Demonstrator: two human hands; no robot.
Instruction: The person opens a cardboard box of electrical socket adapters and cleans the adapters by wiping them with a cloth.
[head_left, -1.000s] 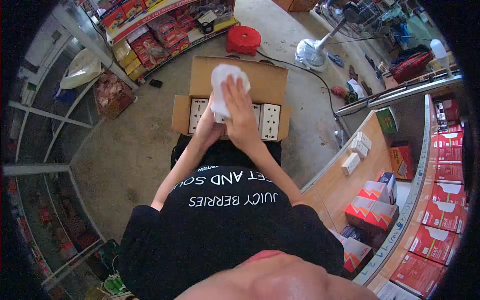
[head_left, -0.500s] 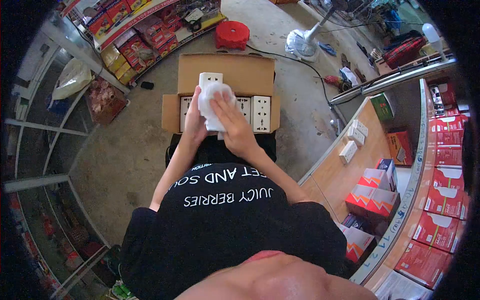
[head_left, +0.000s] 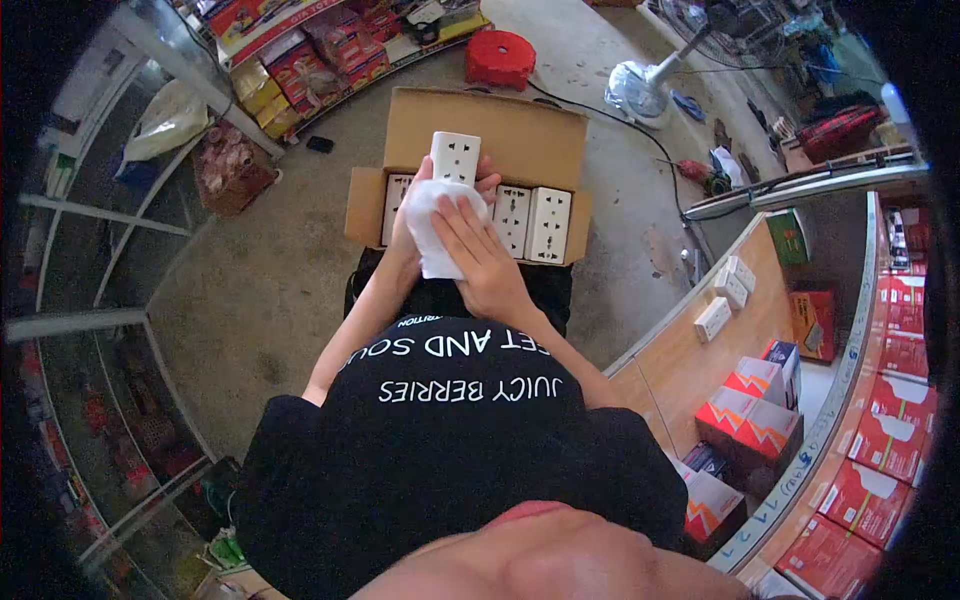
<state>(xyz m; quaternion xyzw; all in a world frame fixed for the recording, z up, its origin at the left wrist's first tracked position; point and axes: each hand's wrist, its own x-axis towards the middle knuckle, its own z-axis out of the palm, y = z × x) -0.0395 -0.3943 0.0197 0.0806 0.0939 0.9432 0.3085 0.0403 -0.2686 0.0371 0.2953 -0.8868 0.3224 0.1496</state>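
Note:
A white power socket strip [head_left: 456,150] lies in my left hand [head_left: 408,243], whose fingers wrap beneath it and show at its far side. Over the strip's lower part my right hand [head_left: 483,262] presses a folded white cloth [head_left: 432,217], its fingers laid along the cloth. The cloth hides part of the strip. Just beyond my hands stands an open cardboard box [head_left: 485,125] with its flaps out. Several white socket strips [head_left: 549,225] sit upright in it, partly covered by my hands.
On the wooden counter [head_left: 640,400] at right lie white sockets [head_left: 713,319] and red-orange boxes [head_left: 745,410]. A red plastic stool [head_left: 500,60] and a fan [head_left: 640,88] stand on the floor ahead. Glass shelving [head_left: 90,325] runs along the left.
My right hand and the cloth have slid down the strip toward me, uncovering its far end. The strip's socket face shows more now. The whole view has shifted slightly.

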